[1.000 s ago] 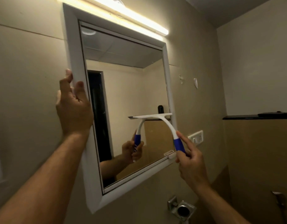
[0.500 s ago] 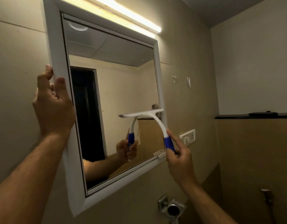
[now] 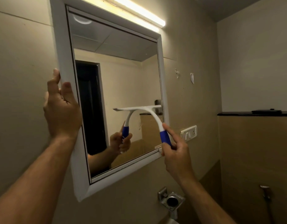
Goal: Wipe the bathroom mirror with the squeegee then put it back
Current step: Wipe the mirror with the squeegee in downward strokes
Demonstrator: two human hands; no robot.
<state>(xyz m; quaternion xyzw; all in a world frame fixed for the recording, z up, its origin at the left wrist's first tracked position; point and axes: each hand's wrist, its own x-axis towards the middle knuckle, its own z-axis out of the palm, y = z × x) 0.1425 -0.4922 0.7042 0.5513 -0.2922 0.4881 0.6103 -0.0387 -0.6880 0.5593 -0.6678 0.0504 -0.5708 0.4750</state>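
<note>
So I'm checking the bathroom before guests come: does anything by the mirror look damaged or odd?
Only small things: two pale scraps stuck on the wall right of the mirror, like tape or hook remnants. The mirror's glass looks intact.

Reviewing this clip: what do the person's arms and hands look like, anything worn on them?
Both forearms are bare as far as the frame shows, no sleeves visible. The left hand and right hand wear no gloves; no rings, watch or wristband show on the visible sides.
</note>
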